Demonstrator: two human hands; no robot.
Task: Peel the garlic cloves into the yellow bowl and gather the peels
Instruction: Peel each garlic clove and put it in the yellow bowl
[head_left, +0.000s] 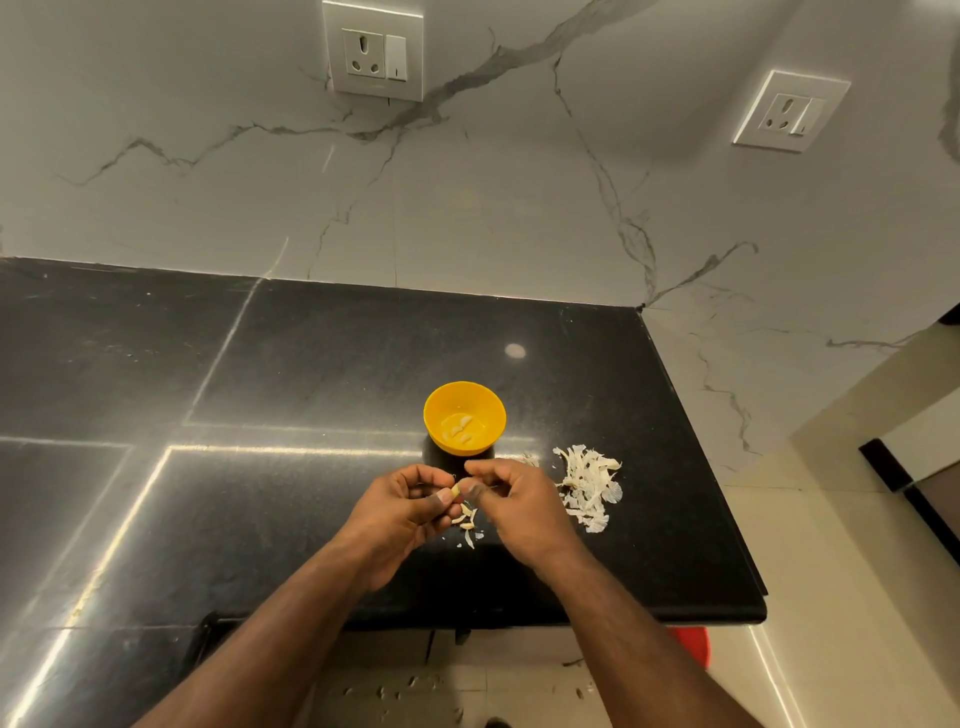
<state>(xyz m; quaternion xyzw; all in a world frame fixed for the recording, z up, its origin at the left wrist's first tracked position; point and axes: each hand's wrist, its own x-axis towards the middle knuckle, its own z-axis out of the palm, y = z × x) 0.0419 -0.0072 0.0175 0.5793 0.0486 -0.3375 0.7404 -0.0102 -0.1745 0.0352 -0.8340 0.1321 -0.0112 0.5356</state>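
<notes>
Head view: pale garlic clove (455, 490), partly peeled.

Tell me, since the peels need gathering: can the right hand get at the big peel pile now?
Probably yes: the peel pile lies bare on the counter just right of the right hand, though that hand pinches a garlic clove.

No readable text, label, brand or number shows anywhere; the two wall sockets (372, 51) above the counter bear no legible marking.
</notes>
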